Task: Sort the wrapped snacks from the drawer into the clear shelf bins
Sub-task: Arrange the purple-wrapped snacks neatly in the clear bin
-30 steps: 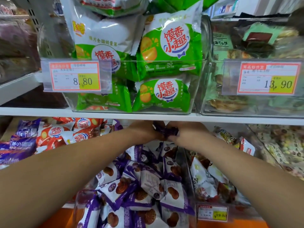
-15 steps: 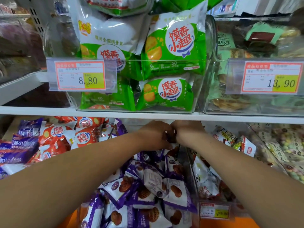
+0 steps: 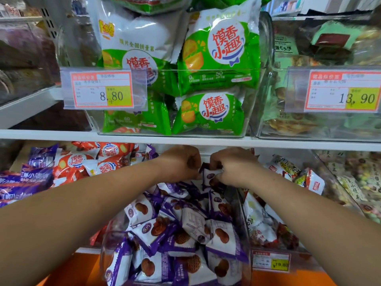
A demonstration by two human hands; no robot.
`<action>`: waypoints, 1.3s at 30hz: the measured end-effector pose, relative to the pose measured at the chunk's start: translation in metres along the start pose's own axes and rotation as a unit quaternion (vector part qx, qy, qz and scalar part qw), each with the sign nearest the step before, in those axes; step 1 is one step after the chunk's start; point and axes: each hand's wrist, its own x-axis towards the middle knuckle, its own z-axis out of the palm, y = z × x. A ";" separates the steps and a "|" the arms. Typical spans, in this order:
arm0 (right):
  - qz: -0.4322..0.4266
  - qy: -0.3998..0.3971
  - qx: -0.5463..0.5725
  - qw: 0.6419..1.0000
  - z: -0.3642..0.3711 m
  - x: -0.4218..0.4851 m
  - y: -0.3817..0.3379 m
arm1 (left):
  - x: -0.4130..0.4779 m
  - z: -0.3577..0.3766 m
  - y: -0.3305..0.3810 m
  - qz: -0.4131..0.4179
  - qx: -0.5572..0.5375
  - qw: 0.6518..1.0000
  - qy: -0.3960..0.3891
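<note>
Both hands meet over the far end of the clear bin (image 3: 240, 205), which is heaped with purple-wrapped biscuits (image 3: 191, 226). The right hand (image 3: 234, 169) pinches one purple packet (image 3: 212, 175). The left hand (image 3: 182, 164) is curled beside it, its grasp unclear. Above that bin, an upper bin (image 3: 265, 48) holds green bags (image 3: 218, 58).

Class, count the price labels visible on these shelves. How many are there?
3. The 8.80 label hangs upper left, over the green packets; the 13.90 label upper right; a small label sits lower right. Others may be hidden.
</note>
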 end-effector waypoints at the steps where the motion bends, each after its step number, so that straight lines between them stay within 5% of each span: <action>1: -0.004 0.001 -0.012 1.000 -0.001 0.000 -0.001 | 0.000 -0.002 -0.002 0.009 0.048 0.998 -0.037; 6: -0.001 0.018 -0.027 0.999 0.000 0.002 -0.003 | 0.006 0.008 -0.001 0.057 0.144 0.975 -0.159; 14: 0.004 0.029 -0.015 0.999 0.004 0.001 0.000 | 0.007 0.011 -0.002 0.066 0.191 0.968 -0.146; 27: 0.012 -0.026 -0.134 0.991 0.005 -0.001 -0.027 | -0.015 -0.033 -0.017 -0.007 0.016 0.995 -0.098; 35: -0.014 -0.120 -0.050 0.991 -0.007 0.001 -0.017 | -0.010 -0.020 -0.018 -0.068 -0.064 0.993 -0.071; 39: 0.020 -0.090 0.052 0.994 -0.019 0.000 -0.005 | -0.015 -0.018 -0.019 -0.093 -0.132 0.985 -0.059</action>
